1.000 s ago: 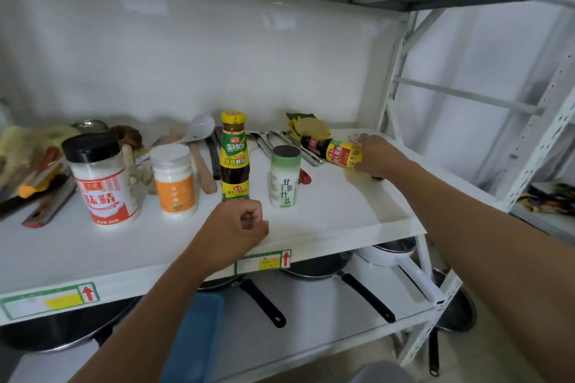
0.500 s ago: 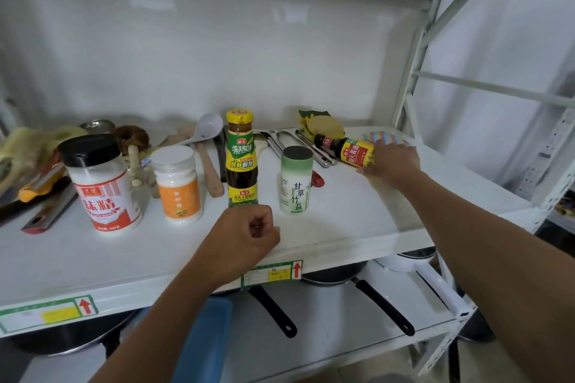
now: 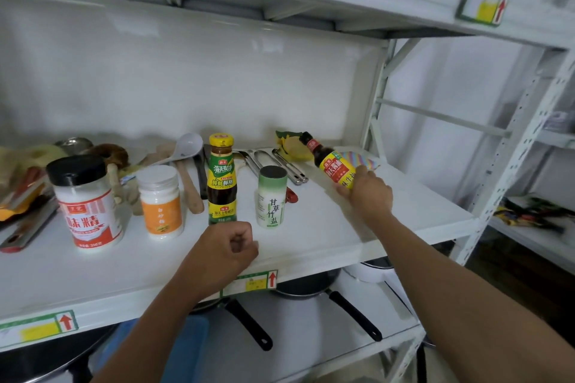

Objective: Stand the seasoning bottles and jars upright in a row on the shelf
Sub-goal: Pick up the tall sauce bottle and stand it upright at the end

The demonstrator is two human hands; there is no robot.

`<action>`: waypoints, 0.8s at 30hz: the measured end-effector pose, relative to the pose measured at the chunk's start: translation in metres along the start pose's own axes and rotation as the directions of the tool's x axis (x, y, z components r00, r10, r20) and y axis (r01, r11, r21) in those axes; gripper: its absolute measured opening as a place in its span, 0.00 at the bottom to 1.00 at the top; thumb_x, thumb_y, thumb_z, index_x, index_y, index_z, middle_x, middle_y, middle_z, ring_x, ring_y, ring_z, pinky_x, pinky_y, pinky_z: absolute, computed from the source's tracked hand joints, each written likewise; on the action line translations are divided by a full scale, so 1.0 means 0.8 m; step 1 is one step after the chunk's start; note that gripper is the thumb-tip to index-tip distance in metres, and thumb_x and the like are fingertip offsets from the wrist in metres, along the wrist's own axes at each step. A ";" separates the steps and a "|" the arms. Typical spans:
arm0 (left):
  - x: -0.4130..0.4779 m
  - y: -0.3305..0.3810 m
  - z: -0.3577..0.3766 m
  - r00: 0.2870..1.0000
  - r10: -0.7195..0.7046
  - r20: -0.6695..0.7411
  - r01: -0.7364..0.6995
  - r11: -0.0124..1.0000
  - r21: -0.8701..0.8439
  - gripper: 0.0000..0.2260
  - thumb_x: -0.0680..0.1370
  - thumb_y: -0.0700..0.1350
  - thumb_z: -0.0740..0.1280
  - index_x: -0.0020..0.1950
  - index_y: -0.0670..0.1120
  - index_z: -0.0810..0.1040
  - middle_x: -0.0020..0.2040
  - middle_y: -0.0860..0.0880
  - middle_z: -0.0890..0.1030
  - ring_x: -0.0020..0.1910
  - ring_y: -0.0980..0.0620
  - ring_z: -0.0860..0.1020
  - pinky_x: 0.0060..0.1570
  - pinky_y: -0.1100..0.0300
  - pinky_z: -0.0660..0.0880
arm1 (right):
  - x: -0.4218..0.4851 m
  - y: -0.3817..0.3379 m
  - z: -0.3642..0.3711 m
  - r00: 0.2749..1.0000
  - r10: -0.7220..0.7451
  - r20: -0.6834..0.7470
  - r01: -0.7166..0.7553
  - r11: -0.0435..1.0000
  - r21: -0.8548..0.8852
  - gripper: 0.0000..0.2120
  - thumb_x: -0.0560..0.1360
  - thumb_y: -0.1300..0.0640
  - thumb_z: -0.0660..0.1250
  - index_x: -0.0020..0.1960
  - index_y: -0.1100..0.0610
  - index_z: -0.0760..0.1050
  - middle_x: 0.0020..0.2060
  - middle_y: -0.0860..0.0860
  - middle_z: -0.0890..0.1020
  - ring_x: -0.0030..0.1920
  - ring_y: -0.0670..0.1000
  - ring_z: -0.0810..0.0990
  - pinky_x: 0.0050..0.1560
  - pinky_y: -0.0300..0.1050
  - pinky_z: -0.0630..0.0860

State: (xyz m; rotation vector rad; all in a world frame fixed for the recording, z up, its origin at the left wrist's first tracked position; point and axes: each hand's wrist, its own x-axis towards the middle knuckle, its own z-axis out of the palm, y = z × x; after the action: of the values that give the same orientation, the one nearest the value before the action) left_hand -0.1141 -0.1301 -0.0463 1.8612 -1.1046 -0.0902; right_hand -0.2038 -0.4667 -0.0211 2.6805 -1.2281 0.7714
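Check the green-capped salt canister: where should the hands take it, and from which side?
Best around the mid-body of the salt canister, from the front or right. It stands upright, a plain straight cylinder, with the oyster sauce bottle close on its left and the tongs behind. The right hand already holds the soy sauce bottle, so the left hand, a loose fist, seems freer.

Left hand (image 3: 222,253) curled in a loose fist (forearm extended), right hand (image 3: 368,194) gripping, arm outstretched.

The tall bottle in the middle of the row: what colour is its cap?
Yellow; the bottle shows best in the head view.
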 end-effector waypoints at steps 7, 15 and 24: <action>0.000 0.006 -0.004 0.999 -0.035 0.024 0.037 0.998 -0.052 0.16 0.79 0.38 0.71 0.33 0.47 0.73 0.26 0.54 0.76 0.27 0.61 0.73 0.35 0.64 0.72 | -0.051 0.010 -0.019 0.997 -0.021 -0.071 0.049 0.904 0.426 0.33 0.75 0.31 0.66 0.68 0.54 0.68 0.53 0.52 0.80 0.48 0.54 0.79 0.48 0.53 0.78; -0.001 0.006 -0.005 0.999 -0.036 0.019 0.037 0.998 -0.057 0.16 0.79 0.37 0.71 0.33 0.46 0.72 0.25 0.55 0.74 0.26 0.60 0.71 0.33 0.66 0.70 | -0.083 -0.024 -0.031 0.997 -0.071 0.021 0.027 0.615 0.788 0.30 0.77 0.40 0.71 0.72 0.50 0.63 0.55 0.48 0.79 0.51 0.47 0.80 0.46 0.42 0.77; -0.001 0.008 -0.005 0.999 -0.046 0.012 0.047 0.997 -0.064 0.15 0.78 0.37 0.71 0.34 0.45 0.73 0.25 0.55 0.75 0.26 0.59 0.73 0.33 0.65 0.71 | -0.086 -0.058 -0.021 0.991 -0.074 0.108 -0.064 0.442 0.895 0.28 0.80 0.47 0.70 0.72 0.54 0.61 0.53 0.42 0.77 0.51 0.39 0.77 0.46 0.34 0.71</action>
State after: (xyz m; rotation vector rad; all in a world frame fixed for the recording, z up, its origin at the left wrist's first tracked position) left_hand -0.1167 -0.1280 -0.0396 1.8310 -1.0541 -0.1611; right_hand -0.2142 -0.3837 -0.0342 3.5884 -0.9472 1.6839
